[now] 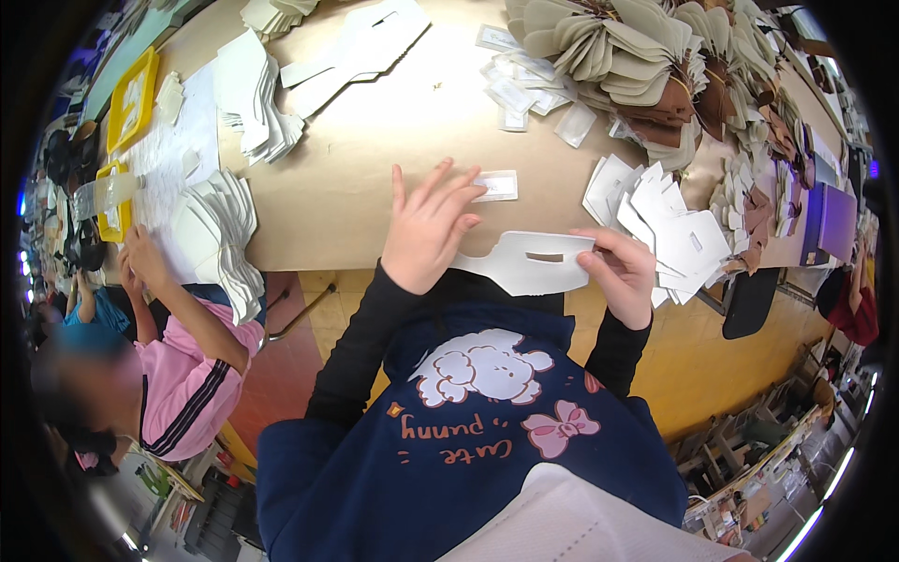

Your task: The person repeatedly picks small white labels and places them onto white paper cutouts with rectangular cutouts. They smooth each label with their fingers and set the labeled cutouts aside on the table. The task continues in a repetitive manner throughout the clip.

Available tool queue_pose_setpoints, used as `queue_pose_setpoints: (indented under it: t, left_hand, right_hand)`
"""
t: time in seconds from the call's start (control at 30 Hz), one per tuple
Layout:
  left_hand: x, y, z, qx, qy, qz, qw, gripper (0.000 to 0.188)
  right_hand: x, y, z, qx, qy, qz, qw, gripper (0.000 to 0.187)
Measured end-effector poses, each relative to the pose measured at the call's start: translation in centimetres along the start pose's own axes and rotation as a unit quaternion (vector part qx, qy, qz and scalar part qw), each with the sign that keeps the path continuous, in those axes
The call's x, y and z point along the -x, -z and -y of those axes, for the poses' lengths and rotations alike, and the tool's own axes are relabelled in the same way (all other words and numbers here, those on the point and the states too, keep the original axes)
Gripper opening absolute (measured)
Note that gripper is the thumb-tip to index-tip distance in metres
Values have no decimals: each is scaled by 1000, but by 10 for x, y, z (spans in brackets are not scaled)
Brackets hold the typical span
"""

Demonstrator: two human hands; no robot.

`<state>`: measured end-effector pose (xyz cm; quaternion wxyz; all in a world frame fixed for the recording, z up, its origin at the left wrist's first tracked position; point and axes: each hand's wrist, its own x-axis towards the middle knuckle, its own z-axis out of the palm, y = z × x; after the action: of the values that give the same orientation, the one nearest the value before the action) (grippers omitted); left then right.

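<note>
A flat white cut piece (513, 255) with a narrow slot and a curved edge is held at the table's near edge. My right hand (626, 273) pinches its right end between thumb and fingers. Its left end runs behind my left hand (429, 229), whose fingers are spread over the tabletop. Beyond those fingertips lies a small, flat, clear-and-white packet (500, 185), partly covered by them; whether they touch it I cannot tell. Just right of my right hand, a loose pile of similar white slotted pieces (670, 229) overhangs the edge.
Small packets (524, 86) lie scattered farther back, beside bundled beige and brown pieces (646, 66). Stacks of white pieces (217, 229) stand at left, near yellow trays (133, 98). A person in a pink sleeve (201, 379) works at my left. A dark stool (751, 304) stands right.
</note>
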<state>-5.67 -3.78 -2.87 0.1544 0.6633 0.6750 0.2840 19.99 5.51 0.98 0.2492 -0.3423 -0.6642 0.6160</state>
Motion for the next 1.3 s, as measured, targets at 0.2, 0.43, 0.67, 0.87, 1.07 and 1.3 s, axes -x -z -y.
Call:
queue_pose_setpoints:
  t: [0.2,0.43,0.67,0.87,1.07,1.3]
  left_hand:
    - [3,26,-19,313,216,58,923,55]
    - [-12,-7,-8,246,259,3,934,32]
    - [-8,-14,-1,165,208,-22,964,19]
    - [-5,-19,-3,181,239,-41,953,18]
    - [-5,-19,-3,190,257,-46,946,20]
    - [-7,-19,-3,189,261,-40,946,19]
  right_hand:
    - [-23,-38,-14,-98,-42,-87,990,33]
    - [-56,-46,-38,35,-55,-87,994,27]
    - [-58,-43,-44,151,-41,-43,987,17]
    - [-60,-41,-45,150,-46,-26,987,17]
    - [-62,-40,-46,159,-45,-20,986,16]
    - [-62,-40,-46,170,-57,-12,984,16]
